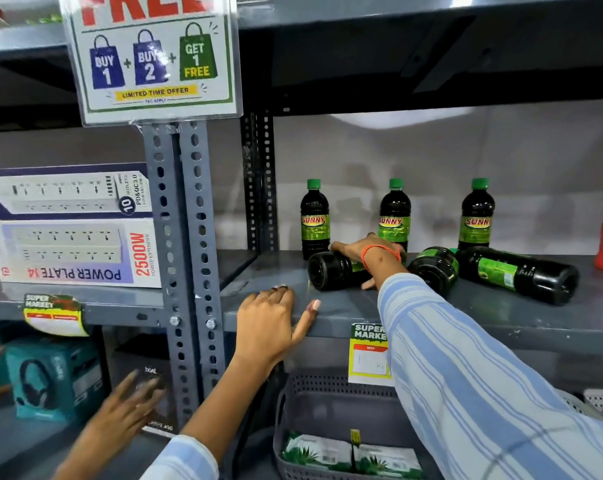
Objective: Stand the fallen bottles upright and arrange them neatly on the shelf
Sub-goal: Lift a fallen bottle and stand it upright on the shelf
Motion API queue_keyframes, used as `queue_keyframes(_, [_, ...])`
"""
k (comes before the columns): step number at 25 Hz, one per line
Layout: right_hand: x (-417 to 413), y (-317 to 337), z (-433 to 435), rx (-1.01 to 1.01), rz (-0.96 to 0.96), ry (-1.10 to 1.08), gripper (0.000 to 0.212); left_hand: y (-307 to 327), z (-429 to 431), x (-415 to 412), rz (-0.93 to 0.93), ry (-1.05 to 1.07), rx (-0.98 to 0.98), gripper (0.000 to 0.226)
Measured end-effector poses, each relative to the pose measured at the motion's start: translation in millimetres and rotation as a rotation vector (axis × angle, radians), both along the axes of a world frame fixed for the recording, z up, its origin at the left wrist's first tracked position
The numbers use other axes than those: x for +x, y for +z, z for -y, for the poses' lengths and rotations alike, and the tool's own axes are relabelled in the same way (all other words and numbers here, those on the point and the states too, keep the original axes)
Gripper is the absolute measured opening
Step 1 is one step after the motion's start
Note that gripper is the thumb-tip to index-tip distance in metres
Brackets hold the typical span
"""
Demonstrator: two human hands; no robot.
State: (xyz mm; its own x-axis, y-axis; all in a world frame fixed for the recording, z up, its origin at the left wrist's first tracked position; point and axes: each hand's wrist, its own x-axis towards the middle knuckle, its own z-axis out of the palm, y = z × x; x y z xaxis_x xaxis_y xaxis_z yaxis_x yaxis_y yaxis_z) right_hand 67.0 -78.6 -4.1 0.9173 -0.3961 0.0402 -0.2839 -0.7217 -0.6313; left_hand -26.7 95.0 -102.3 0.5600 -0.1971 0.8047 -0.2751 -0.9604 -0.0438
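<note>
Gripping a fallen dark green-labelled plastic bottle [334, 270], the right hand [366, 252] reaches over the grey metal shelf [501, 317]; left hand [272, 323] rests open-fingered on its edge.

Three upright bottles [395, 214] stand along the shelf [328, 306] back — three fallen bottles [516, 273] lie before them.

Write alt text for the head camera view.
The right hand grasps one of three fallen dark bottles on a grey shelf; three stand upright behind. The left hand rests on the shelf edge.
</note>
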Motion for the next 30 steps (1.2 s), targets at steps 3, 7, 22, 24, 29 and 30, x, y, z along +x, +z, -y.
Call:
queue_keyframes(3, [0, -4, -1, 0.121, 0.026, 0.068, 0.106, 0, 1, -1, 0.014, 0.018, -0.006, 0.058])
queue_keyframes(7, [-21, -6, -7, 0.342, 0.184, 0.006, 0.085, -1, 0, -2, 0.017, 0.027, -0.001, 0.061])
queue_keyframes(22, [-38, -26, -55, -0.595, 0.885, 0.313, 0.078, -12, 1, 6, 0.129, 0.084, -0.071, 0.051])
queue_keyframes(24, [-40, -30, -53, -0.605, 0.881, 0.319, 0.085, -14, 1, 7, 0.132, 0.090, -0.077, 0.051])
queue_keyframes(29, [-36, -31, -48, -0.204, 0.727, 0.232, 0.124, -16, 3, 8, 0.168, 0.078, -0.115, 0.046])
queue_keyframes(30, [-32, -33, -48, -0.147, 0.660, 0.264, 0.126, -16, 4, 8, 0.171, 0.077, -0.125, 0.045])
